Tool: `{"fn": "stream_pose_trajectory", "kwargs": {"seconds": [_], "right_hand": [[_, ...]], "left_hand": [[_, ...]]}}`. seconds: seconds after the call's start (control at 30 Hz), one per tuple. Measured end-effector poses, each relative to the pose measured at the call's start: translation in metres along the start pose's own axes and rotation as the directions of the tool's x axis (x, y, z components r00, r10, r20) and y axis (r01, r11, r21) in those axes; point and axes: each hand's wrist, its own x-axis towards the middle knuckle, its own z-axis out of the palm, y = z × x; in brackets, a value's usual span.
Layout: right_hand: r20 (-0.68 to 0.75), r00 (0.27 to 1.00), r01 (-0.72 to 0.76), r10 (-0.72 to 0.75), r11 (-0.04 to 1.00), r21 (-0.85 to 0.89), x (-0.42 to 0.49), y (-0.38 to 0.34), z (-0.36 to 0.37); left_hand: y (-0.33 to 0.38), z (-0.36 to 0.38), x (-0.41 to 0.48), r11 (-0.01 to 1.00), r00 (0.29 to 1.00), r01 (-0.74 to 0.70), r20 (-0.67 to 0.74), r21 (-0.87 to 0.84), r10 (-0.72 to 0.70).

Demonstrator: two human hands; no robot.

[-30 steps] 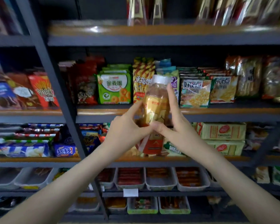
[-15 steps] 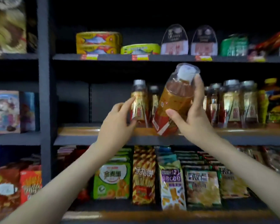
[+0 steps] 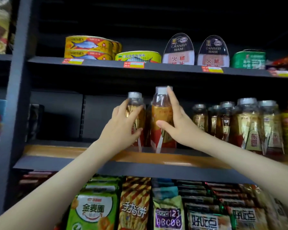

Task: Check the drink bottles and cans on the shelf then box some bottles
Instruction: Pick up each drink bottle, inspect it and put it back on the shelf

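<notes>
Item 1 – mid shelf [image 3: 70, 151]: wood-look front edge, dark metal frame. I log two amber drink btls near its centre, both upright, bases on the board, just beside each other.

Item 2 – L bottle [image 3: 137, 103]: silver cap, gold/red label. L hand [image 3: 121, 130] grips it, fingers [image 3: 122, 107] curled round its left side, thumb across the label front.

Item 3 – R bottle [image 3: 161, 113]: white cap, orange/red label, cap sits higher in my view than its neighbour's. R hand [image 3: 179, 128] holds it from the right, thumb pressed on the label front, index finger laid up the side w/ tip touching the cap. Other fingers hidden behind the btl.

Item 4 – bottle row [image 3: 248, 123]: same shelf, right of R hand and apart from it. Same type, silver caps, packed close.

Item 5 – top shelf [image 3: 45, 60]: yellow fish cans [image 3: 88, 47] stacked at left, then flat green-yellow can [image 3: 138, 57], two canned ham tins [image 3: 179, 50] stood on edge, green tin [image 3: 248, 59] at right. Price tags [image 3: 133, 65] on the shelf lip.

Item 6 – below, near edge of view: snack packs in a row, i.e. green pack [image 3: 93, 211], striped orange pack [image 3: 135, 206], purple pack [image 3: 169, 218], cracker packs at right.
</notes>
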Motion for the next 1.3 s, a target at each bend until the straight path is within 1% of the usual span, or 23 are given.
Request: {"fn": "stream_pose_trajectory", "kwargs": {"seconds": [0.1, 0.17, 0.23, 0.3, 0.33, 0.4, 0.53, 0.63, 0.73, 0.8, 0.83, 0.87, 0.9, 0.93, 0.97, 1.0, 1.03, 1.07, 1.13, 1.17, 1.23, 1.3], "right_hand": [[0.052, 0.989, -0.138, 0.137, 0.99, 0.017, 0.011, 0.015, 0.011], [0.117, 0.972, -0.208, 0.205, 0.978, 0.016, 0.02, 0.021, 0.012], [0.22, 0.947, -0.234, 0.234, 0.972, -0.028, 0.029, 0.026, 0.008], [0.339, 0.907, -0.244, 0.249, 0.968, -0.06, 0.033, 0.027, 0.004], [0.374, 0.894, -0.238, 0.247, 0.969, -0.07, 0.035, 0.029, 0.004], [0.382, 0.895, -0.221, 0.23, 0.973, -0.07, 0.037, 0.032, 0.007], [0.291, 0.925, -0.241, 0.243, 0.969, -0.044, 0.044, 0.037, 0.026], [0.265, 0.926, -0.259, 0.27, 0.963, -0.075, 0.054, 0.038, 0.038], [0.311, 0.905, -0.254, 0.29, 0.955, -0.15, 0.061, 0.042, 0.037], [0.343, 0.896, -0.245, 0.281, 0.959, -0.145, 0.063, 0.045, 0.03], [0.293, 0.919, -0.248, 0.265, 0.964, -0.092, 0.063, 0.048, 0.024], [0.181, 0.951, -0.248, 0.25, 0.968, -0.036, 0.062, 0.052, 0.016], [0.036, 0.972, -0.229, 0.23, 0.972, -0.045, 0.06, 0.058, 0.009], [-0.111, 0.973, -0.217, 0.201, 0.962, -0.164, 0.059, 0.066, 0.001], [-0.218, 0.961, -0.241, 0.17, 0.901, -0.361, 0.058, 0.076, -0.006], [-0.261, 0.953, -0.273, 0.153, 0.805, -0.527, 0.056, 0.087, -0.011], [-0.258, 0.948, -0.311, 0.186, 0.705, -0.637, 0.056, 0.096, -0.016], [-0.248, 0.933, -0.359, 0.26, 0.629, -0.69, 0.057, 0.105, -0.019], [-0.221, 0.891, -0.418, 0.396, 0.527, -0.74, 0.06, 0.119, -0.023], [-0.204, 0.875, -0.425, 0.44, 0.495, -0.758, 0.062, 0.124, -0.025], [-0.16, 0.845, -0.435, 0.51, 0.483, -0.76, 0.066, 0.133, -0.029], [-0.124, 0.807, -0.476, 0.577, 0.511, -0.716, 0.067, 0.139, -0.031]], "left_hand": [[0.004, 0.005, -0.001, 0.997, 1.0, 0.029, -0.013, 0.067, -0.028], [0.006, 0.007, -0.001, 0.992, 0.999, 0.043, -0.007, 0.116, -0.042], [0.008, 0.008, 0.0, 0.992, 0.999, 0.048, -0.014, 0.114, -0.047], [0.008, 0.009, 0.0, 0.994, 0.998, 0.051, -0.029, 0.101, -0.048], [0.007, 0.009, 0.0, 0.993, 0.998, 0.056, -0.036, 0.102, -0.053], [0.006, 0.011, 0.0, 0.991, 0.997, 0.063, -0.052, 0.119, -0.057], [0.01, 0.017, 0.003, 0.982, 0.997, 0.052, -0.061, 0.184, -0.042], [0.012, 0.02, 0.002, 0.983, 0.996, 0.055, -0.082, 0.175, -0.041], [0.009, 0.018, 0.004, 0.983, 0.991, 0.074, -0.126, 0.167, -0.053], [0.008, 0.018, 0.006, 0.983, 0.986, 0.058, -0.165, 0.172, -0.029], [0.009, 0.02, 0.008, 0.983, 0.984, 0.044, -0.18, 0.176, -0.012], [0.011, 0.021, 0.009, 0.984, 0.982, 0.039, -0.189, 0.174, -0.005], [0.013, 0.024, 0.011, 0.985, 0.982, 0.045, -0.19, 0.164, -0.013], [0.016, 0.026, 0.011, 0.986, 0.982, 0.054, -0.186, 0.156, -0.025], [0.018, 0.029, 0.012, 0.985, 0.983, 0.059, -0.18, 0.159, -0.03], [0.019, 0.032, 0.012, 0.983, 0.984, 0.058, -0.175, 0.174, -0.027], [0.02, 0.035, 0.011, 0.981, 0.985, 0.055, -0.174, 0.188, -0.022], [0.02, 0.037, 0.011, 0.979, 0.984, 0.054, -0.175, 0.197, -0.02], [0.02, 0.039, 0.011, 0.978, 0.982, 0.055, -0.187, 0.2, -0.017], [0.019, 0.039, 0.01, 0.978, 0.981, 0.053, -0.193, 0.2, -0.014], [0.02, 0.039, 0.01, 0.98, 0.979, 0.05, -0.205, 0.195, -0.009], [0.022, 0.04, 0.01, 0.981, 0.976, 0.051, -0.218, 0.188, -0.008]]}}
